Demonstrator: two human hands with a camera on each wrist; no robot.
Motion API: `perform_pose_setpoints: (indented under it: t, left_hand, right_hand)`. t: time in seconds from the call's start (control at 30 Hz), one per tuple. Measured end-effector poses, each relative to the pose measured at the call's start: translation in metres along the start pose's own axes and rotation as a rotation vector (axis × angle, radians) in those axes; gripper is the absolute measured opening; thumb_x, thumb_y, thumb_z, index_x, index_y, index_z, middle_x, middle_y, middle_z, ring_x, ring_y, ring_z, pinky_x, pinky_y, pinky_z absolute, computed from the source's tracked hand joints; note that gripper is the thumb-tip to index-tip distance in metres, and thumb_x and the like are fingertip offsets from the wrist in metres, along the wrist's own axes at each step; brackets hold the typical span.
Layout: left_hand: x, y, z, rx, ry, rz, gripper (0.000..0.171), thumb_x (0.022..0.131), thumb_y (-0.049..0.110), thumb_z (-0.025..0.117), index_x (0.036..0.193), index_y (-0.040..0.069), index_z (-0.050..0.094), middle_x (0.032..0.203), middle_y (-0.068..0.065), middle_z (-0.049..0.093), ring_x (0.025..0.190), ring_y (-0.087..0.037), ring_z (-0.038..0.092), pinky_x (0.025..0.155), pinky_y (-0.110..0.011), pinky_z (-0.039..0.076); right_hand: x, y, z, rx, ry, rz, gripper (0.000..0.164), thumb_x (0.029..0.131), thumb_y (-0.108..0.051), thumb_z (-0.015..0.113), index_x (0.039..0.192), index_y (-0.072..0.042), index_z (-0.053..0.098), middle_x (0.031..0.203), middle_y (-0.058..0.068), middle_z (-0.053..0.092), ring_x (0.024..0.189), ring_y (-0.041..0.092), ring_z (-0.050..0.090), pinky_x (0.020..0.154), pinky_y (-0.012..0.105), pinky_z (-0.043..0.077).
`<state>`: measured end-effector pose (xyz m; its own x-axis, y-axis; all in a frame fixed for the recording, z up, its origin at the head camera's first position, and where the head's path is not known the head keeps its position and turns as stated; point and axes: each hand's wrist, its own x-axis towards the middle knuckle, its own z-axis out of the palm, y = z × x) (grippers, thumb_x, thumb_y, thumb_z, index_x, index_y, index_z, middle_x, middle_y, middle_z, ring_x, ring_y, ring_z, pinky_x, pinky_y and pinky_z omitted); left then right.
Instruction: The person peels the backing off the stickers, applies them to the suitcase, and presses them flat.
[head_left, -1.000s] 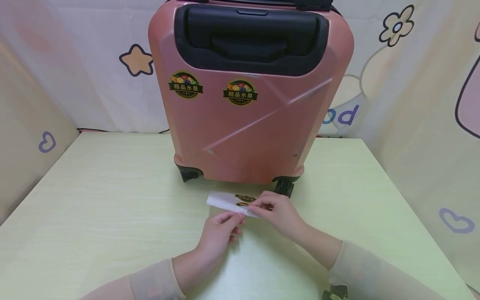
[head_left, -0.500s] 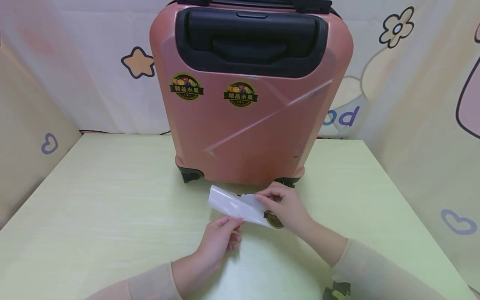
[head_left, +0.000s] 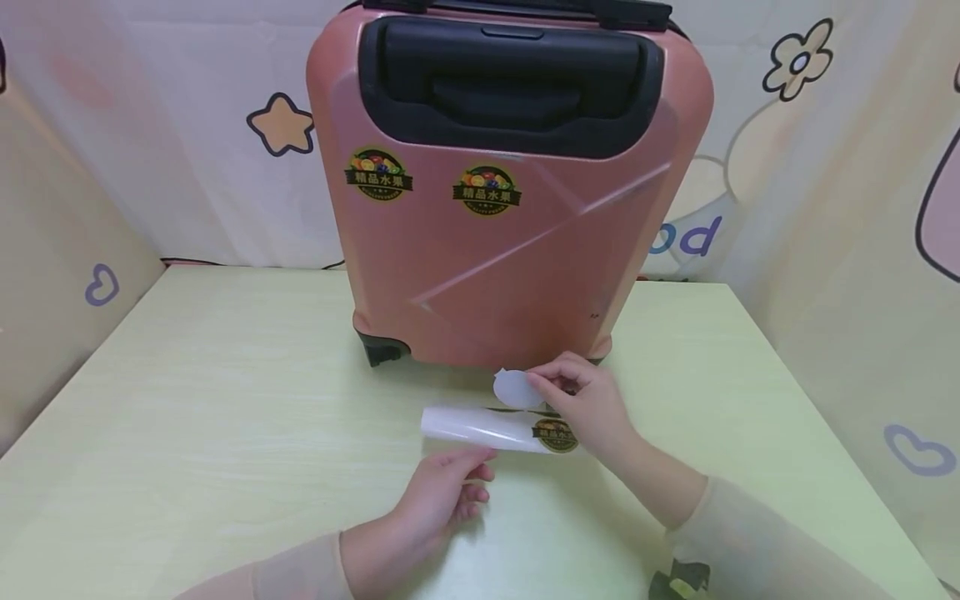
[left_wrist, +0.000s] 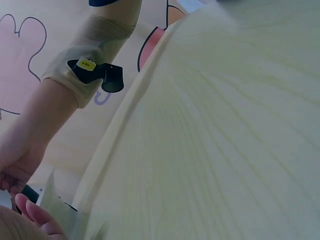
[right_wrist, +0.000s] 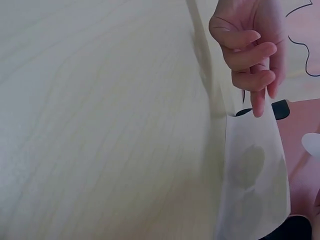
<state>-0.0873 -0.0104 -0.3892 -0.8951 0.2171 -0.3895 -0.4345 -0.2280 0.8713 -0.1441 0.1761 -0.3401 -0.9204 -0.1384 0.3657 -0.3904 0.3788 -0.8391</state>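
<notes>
My left hand (head_left: 442, 492) pinches the near edge of a curled white sticker sheet (head_left: 468, 427) between thumb and finger, over the table in front of the suitcase. A round dark fruit sticker (head_left: 555, 435) shows at the sheet's right end. Between thumb and forefinger, my right hand (head_left: 592, 404) holds a peeled round sticker (head_left: 514, 390), its pale back facing the head camera, just above the sheet. From the right wrist, the sheet (right_wrist: 255, 175) hangs below the left fingers, with round shapes showing through. Two matching fruit stickers, left (head_left: 378, 175) and right (head_left: 487, 191), are on the suitcase.
An upright pink suitcase (head_left: 510, 267) with a black handle recess (head_left: 510, 83) stands on the pale table (head_left: 225, 417), close behind the hands. Printed cloth (head_left: 180, 150) hangs at the back and sides. A small black device (left_wrist: 102, 72) is strapped at the right wrist.
The right hand has peeled a round sticker off the sheet and lifted it clear, its back now showing. The sheet has turned and dropped slightly nearer me; the left hand keeps its pinch.
</notes>
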Motion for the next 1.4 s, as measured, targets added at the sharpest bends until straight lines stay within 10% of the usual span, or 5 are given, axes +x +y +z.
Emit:
perform_pose_setpoints:
  t: [0.23,0.57,0.83,1.07,1.4]
  left_hand:
    - [-0.008,0.021,-0.002,-0.011,-0.021,0.023,0.033,0.093,0.024,0.057,0.107,-0.005,0.064,0.072,0.003,0.054,0.055,-0.005,0.050,0.050,-0.017,0.040]
    - [-0.013,0.061,-0.003,0.000,0.038,0.157,0.026,0.089,0.028,0.063,0.086,0.002,0.067,0.063,0.001,0.049,0.056,-0.012,0.049,0.051,-0.019,0.040]
    - [-0.012,0.064,-0.001,0.101,0.053,0.205,0.018,0.086,0.016,0.066,0.089,-0.002,0.067,0.063,-0.001,0.052,0.056,-0.012,0.052,0.054,-0.022,0.042]
    - [-0.011,0.074,-0.007,0.181,0.085,0.353,0.016,0.088,0.012,0.063,0.093,-0.002,0.067,0.066,-0.004,0.055,0.058,-0.015,0.053,0.057,-0.025,0.045]
    - [-0.011,0.078,-0.012,0.336,0.083,0.545,0.012,0.087,0.008,0.066,0.091,-0.001,0.070,0.065,-0.005,0.057,0.055,-0.017,0.055,0.053,-0.024,0.046]
  right_hand:
    - [-0.005,-0.003,0.004,-0.049,-0.018,-0.153,0.005,0.080,-0.005,0.073,0.084,-0.006,0.074,0.073,-0.004,0.059,0.064,0.010,0.051,0.056,0.020,0.044]
    - [-0.002,-0.010,0.011,-0.229,0.007,-0.900,0.025,0.091,-0.023,0.061,0.081,-0.003,0.072,0.069,-0.001,0.054,0.061,0.012,0.048,0.054,0.017,0.040]
    - [-0.002,-0.016,0.010,-0.362,0.031,-1.145,0.017,0.091,-0.014,0.061,0.083,-0.007,0.074,0.069,-0.002,0.057,0.057,0.013,0.050,0.052,0.022,0.042]
    - [-0.004,-0.014,0.004,-0.375,-0.084,-0.750,0.040,0.086,-0.037,0.065,0.105,-0.002,0.068,0.087,0.002,0.059,0.078,0.016,0.054,0.069,0.027,0.045]
    - [0.000,-0.025,-0.003,-0.037,-0.120,-0.019,0.010,0.083,-0.009,0.070,0.093,-0.005,0.071,0.086,0.000,0.063,0.077,0.016,0.056,0.066,0.028,0.049]
